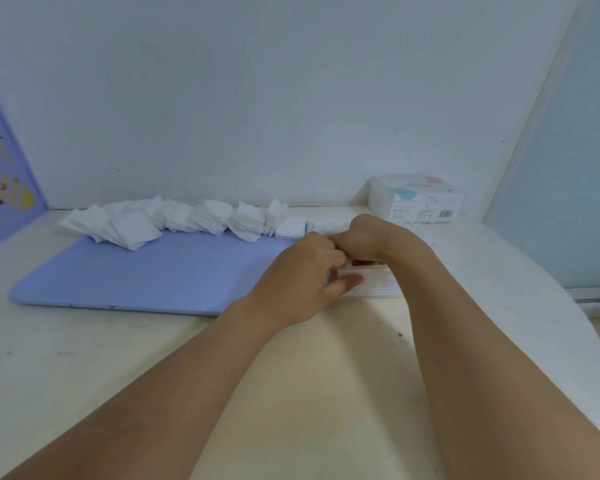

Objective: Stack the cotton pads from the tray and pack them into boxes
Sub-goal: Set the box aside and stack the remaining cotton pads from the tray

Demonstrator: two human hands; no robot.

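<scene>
Both forearms bare, reaching forward from the bottom edge and converging right of centre. Left hand [303, 275]: back of hand up, wrist straight, fingers curled down and forward, thumb [347, 283] stretched right and pressed flat against the near face of the box [378, 284], so it grips that box. Right hand [362, 235]: wrist bent downward, knuckles up, fingers [340, 242] curled tight under the palm at the top of the box; fingertips hidden, so whether they pinch anything is unclear. The two hands touch at the knuckles. Right forearm runs steeper and closer to camera than the left.
</scene>
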